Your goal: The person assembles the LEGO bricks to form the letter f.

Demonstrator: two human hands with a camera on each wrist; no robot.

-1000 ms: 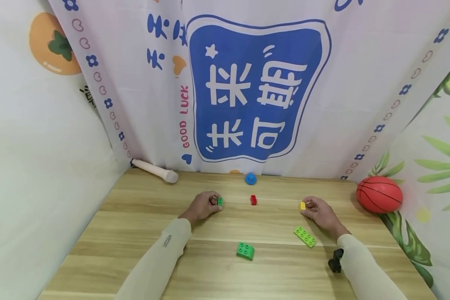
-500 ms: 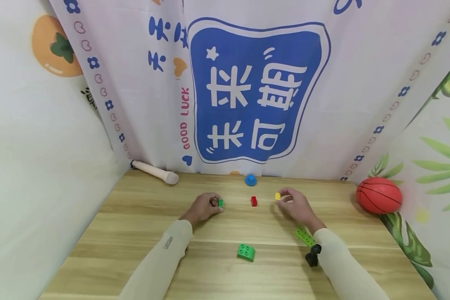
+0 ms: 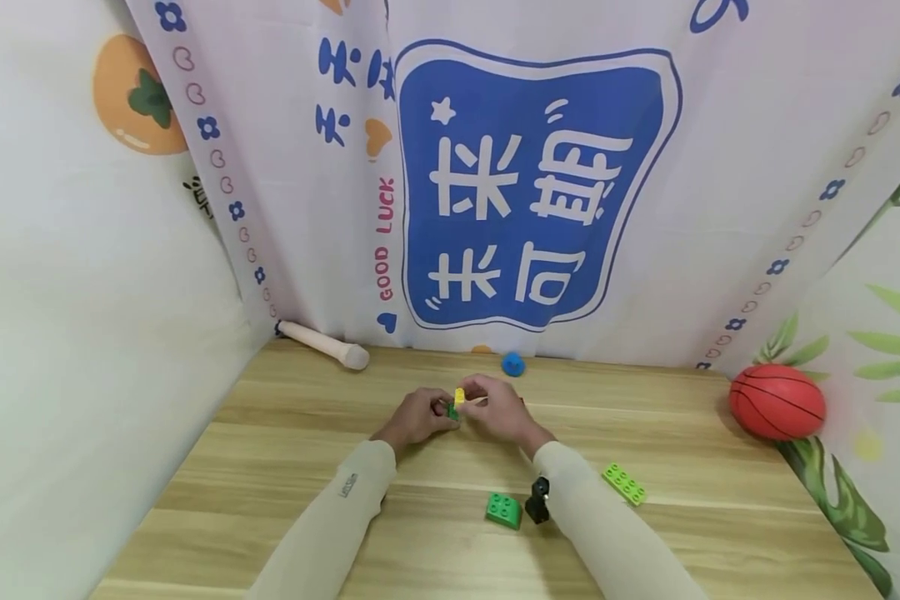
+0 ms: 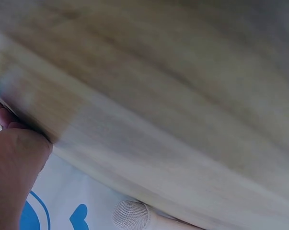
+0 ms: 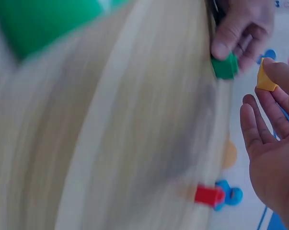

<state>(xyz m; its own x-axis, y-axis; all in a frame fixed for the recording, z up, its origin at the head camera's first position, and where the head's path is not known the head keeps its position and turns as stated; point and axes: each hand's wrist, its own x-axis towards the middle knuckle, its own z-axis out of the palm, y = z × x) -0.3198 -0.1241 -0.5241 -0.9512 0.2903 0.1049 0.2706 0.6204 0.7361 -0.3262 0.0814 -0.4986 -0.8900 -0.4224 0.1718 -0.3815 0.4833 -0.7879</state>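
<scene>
In the head view my left hand (image 3: 420, 417) pinches a small green toy brick (image 3: 453, 412) on the table. My right hand (image 3: 498, 408) pinches a small yellow toy brick (image 3: 460, 397) close above the green one. In the right wrist view, a gap shows between the yellow brick (image 5: 265, 79) and the green brick (image 5: 225, 66). A red brick (image 5: 209, 195) stands beyond, mostly hidden behind my right hand in the head view. The left wrist view catches part of my left hand (image 4: 19, 158), with only a sliver of green at its fingertips.
A larger green brick with a curved end (image 3: 503, 510) and a lime brick (image 3: 624, 484) lie nearer me. At the back are a blue piece (image 3: 513, 364) and a pale microphone (image 3: 326, 343). A red basketball (image 3: 777, 402) sits at the right edge.
My right hand has lifted the yellow brick and carried it left, past the red brick, to the green brick. My left hand stays on the green brick.
</scene>
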